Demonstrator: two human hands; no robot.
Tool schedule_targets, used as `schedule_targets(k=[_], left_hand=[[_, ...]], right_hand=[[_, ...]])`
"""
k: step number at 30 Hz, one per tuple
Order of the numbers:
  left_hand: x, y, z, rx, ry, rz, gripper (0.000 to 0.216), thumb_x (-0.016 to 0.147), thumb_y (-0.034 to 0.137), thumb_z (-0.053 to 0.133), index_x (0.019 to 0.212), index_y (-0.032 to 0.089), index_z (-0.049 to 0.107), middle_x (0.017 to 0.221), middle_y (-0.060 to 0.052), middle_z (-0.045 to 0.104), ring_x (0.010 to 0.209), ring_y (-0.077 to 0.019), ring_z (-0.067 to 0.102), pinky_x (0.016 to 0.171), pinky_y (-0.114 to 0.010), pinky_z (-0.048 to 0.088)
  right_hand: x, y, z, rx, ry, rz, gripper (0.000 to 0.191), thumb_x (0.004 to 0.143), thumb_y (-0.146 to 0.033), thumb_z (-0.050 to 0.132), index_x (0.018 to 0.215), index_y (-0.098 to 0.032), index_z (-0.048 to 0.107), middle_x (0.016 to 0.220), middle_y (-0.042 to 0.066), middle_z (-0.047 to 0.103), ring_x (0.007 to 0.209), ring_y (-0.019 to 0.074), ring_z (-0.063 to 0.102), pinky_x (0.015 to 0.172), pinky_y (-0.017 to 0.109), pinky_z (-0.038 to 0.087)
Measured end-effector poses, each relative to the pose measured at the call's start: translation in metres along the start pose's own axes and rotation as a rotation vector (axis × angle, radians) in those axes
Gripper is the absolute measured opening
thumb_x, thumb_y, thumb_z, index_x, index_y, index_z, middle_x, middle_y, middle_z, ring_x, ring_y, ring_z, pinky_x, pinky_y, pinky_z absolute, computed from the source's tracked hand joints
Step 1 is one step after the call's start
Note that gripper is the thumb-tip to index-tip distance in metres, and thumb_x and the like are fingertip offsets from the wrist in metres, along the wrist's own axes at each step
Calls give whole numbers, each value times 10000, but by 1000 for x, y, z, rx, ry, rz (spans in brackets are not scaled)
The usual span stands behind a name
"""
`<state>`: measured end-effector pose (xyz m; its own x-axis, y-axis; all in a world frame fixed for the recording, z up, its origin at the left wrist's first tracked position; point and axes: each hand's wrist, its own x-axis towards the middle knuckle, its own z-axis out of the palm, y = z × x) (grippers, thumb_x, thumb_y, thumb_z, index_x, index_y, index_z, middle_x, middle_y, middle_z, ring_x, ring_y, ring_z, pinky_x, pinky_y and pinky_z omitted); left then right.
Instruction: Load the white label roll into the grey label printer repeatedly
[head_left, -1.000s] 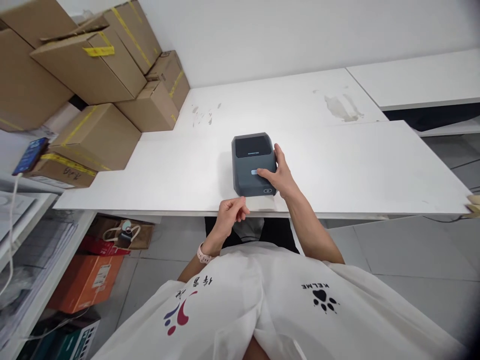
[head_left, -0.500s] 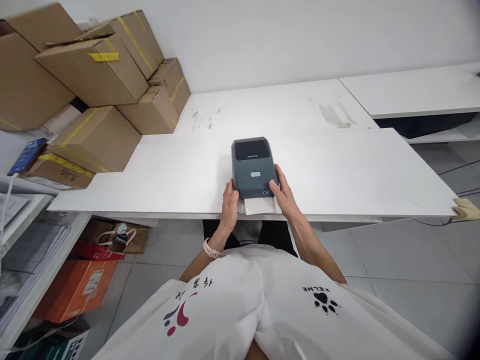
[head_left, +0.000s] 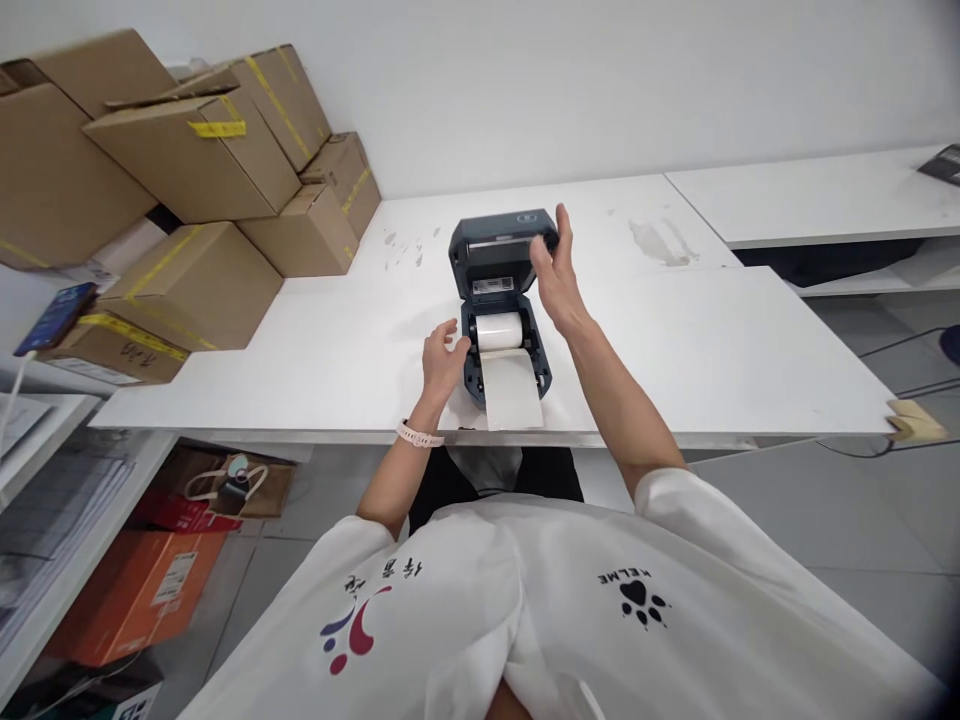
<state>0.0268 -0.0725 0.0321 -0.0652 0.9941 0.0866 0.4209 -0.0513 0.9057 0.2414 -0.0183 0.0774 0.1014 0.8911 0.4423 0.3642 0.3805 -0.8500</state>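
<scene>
A dark grey label printer (head_left: 471,372) stands near the front edge of the white table (head_left: 675,340). Its lid (head_left: 491,250) is swung up and back. Inside lies a white paper roll (head_left: 499,330), and a strip of paper (head_left: 512,392) runs out toward the table edge. My right hand (head_left: 553,272) grips the raised lid at its right edge, fingers curled on it. My left hand (head_left: 440,358) rests against the printer's left side, fingers bent around the base.
Several taped cardboard boxes (head_left: 187,190) are stacked at the table's left end. A phone (head_left: 54,318) on a cable lies on a box at far left. Below the table sit an orange box (head_left: 142,590) and a bag (head_left: 232,485). A second white desk (head_left: 817,195) stands at right.
The printer lid has gone from closed to swung open. My right hand rose from the front edge with the lid; my left hand stayed at the left side. The paper roll now shows.
</scene>
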Motion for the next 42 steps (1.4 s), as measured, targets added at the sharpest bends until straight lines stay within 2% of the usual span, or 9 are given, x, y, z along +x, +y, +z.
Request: schedule_targets(k=[7, 12, 16, 19, 23, 26, 30, 35, 42], left_hand=[[24, -4, 5, 398, -245, -165, 490, 852, 366, 560, 1312, 196, 560, 1026, -89, 722, 955, -272, 669, 720, -347, 453], [34, -2, 8, 492, -267, -143, 434, 833, 348, 565, 1242, 205, 533, 1092, -101, 725, 1002, -291, 675, 707, -342, 444], [35, -2, 11, 584, -262, -93, 344, 834, 272, 531, 1171, 205, 538, 1115, -112, 724, 1052, -306, 676, 769, -359, 462], [36, 0, 12, 640, -267, -81, 316, 834, 241, 518, 1147, 208, 536, 1120, -121, 726, 1083, -322, 672, 803, -375, 472], [34, 0, 12, 622, -256, -114, 314, 842, 253, 519, 1155, 228, 525, 1159, -107, 721, 1116, -309, 665, 826, -372, 481], [34, -2, 12, 584, -254, -132, 304, 837, 267, 538, 1140, 250, 519, 1137, -84, 724, 1102, -295, 669, 811, -360, 482], [35, -7, 11, 525, -253, -121, 267, 839, 284, 542, 1101, 243, 523, 1102, -98, 718, 1061, -309, 670, 784, -372, 469], [34, -10, 12, 462, -246, -124, 297, 832, 275, 544, 1125, 235, 523, 1068, -93, 716, 1031, -301, 667, 782, -368, 459], [33, -9, 13, 471, -234, -137, 305, 840, 277, 530, 1141, 228, 523, 1074, -90, 714, 1031, -293, 663, 765, -354, 441]], right_hand=[[88, 11, 11, -60, -12, 184, 997, 892, -845, 327, 1610, -232, 6, 1679, 126, 262, 1578, 342, 197, 1271, 606, 146], [55, -8, 1, -338, 85, -205, 740, 956, -683, 410, 1567, -293, 266, 1570, 107, 433, 1529, 366, 297, 1221, 639, 267], [13, -23, 1, -625, -400, -254, 456, 906, -428, 604, 1314, -226, 602, 1307, 117, 662, 1262, 348, 595, 1059, 519, 485], [5, -12, 20, -870, -848, -111, 624, 780, -345, 745, 1362, -201, 574, 1396, 151, 631, 1291, 389, 585, 1037, 503, 494], [11, 6, 46, -974, -984, -32, 784, 688, -330, 805, 1405, -184, 524, 1311, 191, 678, 1193, 420, 647, 998, 524, 501], [13, 3, 35, -845, -989, -46, 772, 675, -331, 801, 1387, -238, 518, 1308, 125, 682, 1180, 359, 656, 972, 466, 530], [4, -4, -25, -301, -882, -63, 758, 651, -403, 846, 1337, -289, 542, 1377, 65, 629, 1222, 317, 619, 999, 455, 547], [-30, 44, -91, 156, -343, 104, 981, 514, -459, 941, 1377, -311, 498, 1405, 89, 606, 1316, 344, 564, 1118, 507, 484], [-80, 120, -104, 210, -73, 418, 1064, 383, -502, 957, 1330, -335, 504, 1428, 103, 599, 1368, 387, 539, 1135, 569, 479]])
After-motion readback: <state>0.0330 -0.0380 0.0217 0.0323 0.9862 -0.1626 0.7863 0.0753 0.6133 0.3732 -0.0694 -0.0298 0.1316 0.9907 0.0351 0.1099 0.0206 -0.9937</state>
